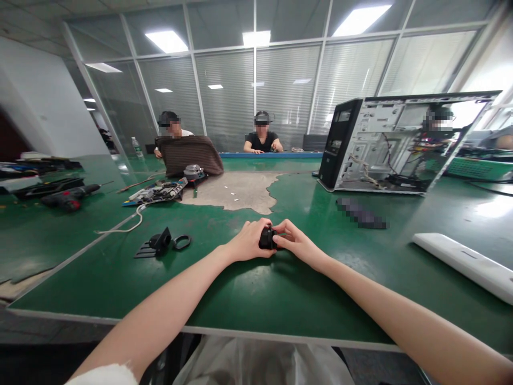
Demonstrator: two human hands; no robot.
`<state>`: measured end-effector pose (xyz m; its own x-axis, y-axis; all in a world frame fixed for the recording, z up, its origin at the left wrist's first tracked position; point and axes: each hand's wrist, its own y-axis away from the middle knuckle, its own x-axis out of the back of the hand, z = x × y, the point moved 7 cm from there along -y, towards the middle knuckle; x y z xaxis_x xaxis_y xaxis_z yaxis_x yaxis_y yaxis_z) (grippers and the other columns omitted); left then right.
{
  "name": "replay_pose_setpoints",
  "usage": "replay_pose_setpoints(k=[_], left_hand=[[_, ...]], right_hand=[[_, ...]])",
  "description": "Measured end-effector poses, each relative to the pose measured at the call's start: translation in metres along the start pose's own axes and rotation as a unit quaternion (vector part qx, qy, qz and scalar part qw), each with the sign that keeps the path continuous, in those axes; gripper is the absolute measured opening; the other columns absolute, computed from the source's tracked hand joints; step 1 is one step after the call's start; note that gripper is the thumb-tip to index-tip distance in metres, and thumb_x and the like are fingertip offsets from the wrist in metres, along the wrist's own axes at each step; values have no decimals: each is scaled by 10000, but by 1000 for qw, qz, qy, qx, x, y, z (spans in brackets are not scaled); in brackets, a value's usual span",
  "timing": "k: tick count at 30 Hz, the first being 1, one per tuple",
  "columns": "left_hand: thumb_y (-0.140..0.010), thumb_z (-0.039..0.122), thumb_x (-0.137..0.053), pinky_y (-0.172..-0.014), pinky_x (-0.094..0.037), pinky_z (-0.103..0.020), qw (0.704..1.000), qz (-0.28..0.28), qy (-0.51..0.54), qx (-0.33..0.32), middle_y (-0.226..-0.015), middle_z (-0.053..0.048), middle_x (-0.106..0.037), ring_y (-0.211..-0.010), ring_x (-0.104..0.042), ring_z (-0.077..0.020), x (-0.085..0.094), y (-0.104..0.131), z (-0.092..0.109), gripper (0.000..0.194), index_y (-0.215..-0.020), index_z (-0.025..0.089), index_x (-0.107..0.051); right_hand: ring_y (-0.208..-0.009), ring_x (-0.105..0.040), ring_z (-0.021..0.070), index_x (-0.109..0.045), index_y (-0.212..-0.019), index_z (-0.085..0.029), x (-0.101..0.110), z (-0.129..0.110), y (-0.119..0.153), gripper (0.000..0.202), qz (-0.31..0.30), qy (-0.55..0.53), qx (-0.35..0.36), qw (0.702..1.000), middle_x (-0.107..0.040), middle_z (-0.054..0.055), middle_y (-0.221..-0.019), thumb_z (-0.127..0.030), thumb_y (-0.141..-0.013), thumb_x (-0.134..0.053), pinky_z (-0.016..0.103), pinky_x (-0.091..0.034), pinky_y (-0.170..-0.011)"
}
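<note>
Between my two hands, just above the green table point(248, 299), is a small black device point(265, 238) whose exact kind I cannot make out. My left hand point(249, 240) is closed round its left side, fingers over the top and thumb below. The fingertips of my right hand point(298, 243) pinch its right end, which is partly hidden behind them. Left of my hands lie a black slotted plastic bracket point(160, 241) and a black ring point(182, 242), apart from each other.
An opened computer case point(344, 144) stands at the right, near a dark blurred object point(360, 213) and a long white plastic piece point(465, 254). Leftward are a circuit board point(158, 192), a white cable point(138, 219) and a power drill point(70, 198). People point(262, 139) sit across the table.
</note>
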<state>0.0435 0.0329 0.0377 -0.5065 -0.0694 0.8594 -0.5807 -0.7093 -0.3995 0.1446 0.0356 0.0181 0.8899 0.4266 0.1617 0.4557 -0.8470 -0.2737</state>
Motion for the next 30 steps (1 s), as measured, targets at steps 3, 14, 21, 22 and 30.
replay_pose_setpoints(k=[3,14,21,22,30], left_hand=[[-611,397,-634,-806,-323,-354,1000,3,-4,-3,-1022,-45,-504,-912,-510,-228,0,0,-1,574,-1067,215,-335],[-620,396,-621,-786,-331,-349,1000,1,-3,-4,-976,-38,-525,-881,-515,-224,-1,1,-3,542,-1045,209,-341],[-625,423,-619,-788,-332,-348,1000,11,-14,-14,-1001,-46,-510,-893,-511,-225,0,0,-1,567,-1063,206,-333],[-626,424,-618,-788,-333,-348,1000,10,-14,-16,-1007,-47,-508,-893,-512,-224,0,0,-1,565,-1062,206,-333],[-619,406,-625,-787,-329,-344,1000,3,-6,-8,-983,-35,-521,-885,-518,-223,-1,0,-2,555,-1051,210,-338]], right_hand=[[-730,-563,120,-460,-872,-215,1,5,-3,223,12,2,-18,1000,-550,-4,-872,-352,-729,-561,295,-479,-678],[-832,-555,139,-441,-880,-222,-4,-4,2,274,-26,0,0,1000,-530,7,-934,-291,-687,-622,317,-455,-755],[-752,-548,123,-430,-926,-216,-1,5,-2,244,5,18,-31,999,-528,8,-880,-351,-751,-533,305,-456,-704],[-760,-548,125,-429,-945,-213,0,7,-2,260,7,21,-37,999,-524,14,-895,-351,-750,-533,309,-455,-711],[-818,-545,133,-424,-925,-225,-4,-2,2,282,-28,7,-5,1000,-526,-1,-881,-308,-716,-594,304,-446,-748]])
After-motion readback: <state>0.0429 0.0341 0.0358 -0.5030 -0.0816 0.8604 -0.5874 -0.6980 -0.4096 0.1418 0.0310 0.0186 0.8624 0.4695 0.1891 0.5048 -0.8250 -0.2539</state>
